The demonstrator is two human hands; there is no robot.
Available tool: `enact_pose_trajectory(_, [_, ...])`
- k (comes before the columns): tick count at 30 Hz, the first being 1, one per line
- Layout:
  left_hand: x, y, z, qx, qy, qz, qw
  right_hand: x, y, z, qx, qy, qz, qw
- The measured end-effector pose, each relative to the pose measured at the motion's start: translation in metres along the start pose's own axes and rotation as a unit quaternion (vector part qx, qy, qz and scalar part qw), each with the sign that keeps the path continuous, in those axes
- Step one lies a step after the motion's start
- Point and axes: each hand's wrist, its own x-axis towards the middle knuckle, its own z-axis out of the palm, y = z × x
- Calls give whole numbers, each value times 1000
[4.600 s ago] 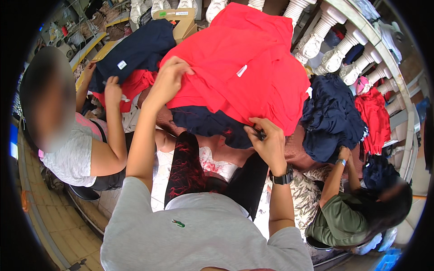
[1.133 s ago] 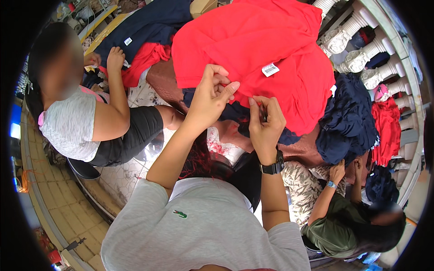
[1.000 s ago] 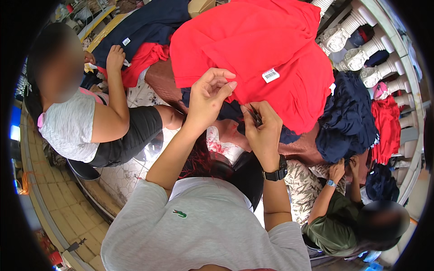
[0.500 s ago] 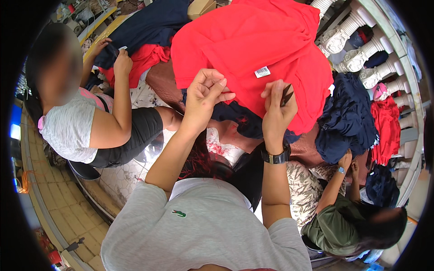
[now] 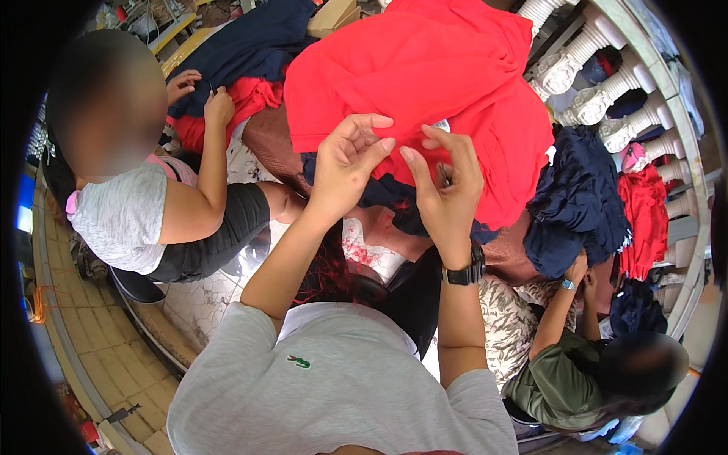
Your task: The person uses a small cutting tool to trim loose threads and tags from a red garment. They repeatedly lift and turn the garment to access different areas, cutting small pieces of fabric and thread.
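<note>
A big red garment (image 5: 425,68) lies spread in front of me, with a navy garment (image 5: 379,193) showing under its lower edge. My left hand (image 5: 345,163) is raised to the red cloth, its fingertips pinching the fabric near a small white label (image 5: 441,126). My right hand (image 5: 447,193), with a black watch (image 5: 464,273) on its wrist, is right beside it and grips a small dark tool (image 5: 444,176) between the fingers, close against the red fabric. The fingertips of both hands nearly meet.
A person in a grey top (image 5: 121,216) sits at the left, handling navy and red garments (image 5: 243,98). At the lower right, a person in a green top (image 5: 557,375) works on a navy heap (image 5: 576,201). White balusters (image 5: 599,106) and more red clothes (image 5: 644,205) stand at the right.
Both my hands have lifted from the navy cloth onto the red garment and drawn together. The white label has come to lie just above my fingertips. The person at the left keeps handling cloth.
</note>
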Motion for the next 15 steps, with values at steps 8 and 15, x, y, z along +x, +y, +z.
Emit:
enact_pose_trajectory(8, [-1,6,11,5,2,-8,1000,13,33,14,195,-82,89,973])
enact_pose_trajectory(15, [1,-6,10,231,36,93,968,12,12,10,-32,-78,-65,994])
